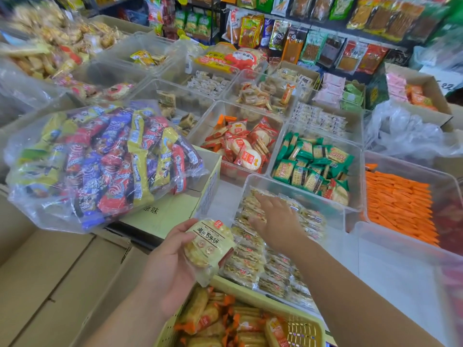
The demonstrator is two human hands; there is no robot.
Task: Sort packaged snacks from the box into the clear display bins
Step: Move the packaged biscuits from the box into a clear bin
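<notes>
Left hand [167, 266] grips a pale yellow cracker pack [208, 249], thumb over its top-left edge. Right hand [278, 221] is flat, fingers [260, 204] spread over beige packs [250, 261] in a clear bin [325, 209]. It's motion-blurred, so can't tell if they touch. Just past the right fingers: green packs [313, 164]. To their right: orange packs [398, 204]. Under the left fingers: yellow basket [303, 329] with orange-wrapped snacks. Left of the left fingers: big clear bag [100, 166] of mixed snacks.
</notes>
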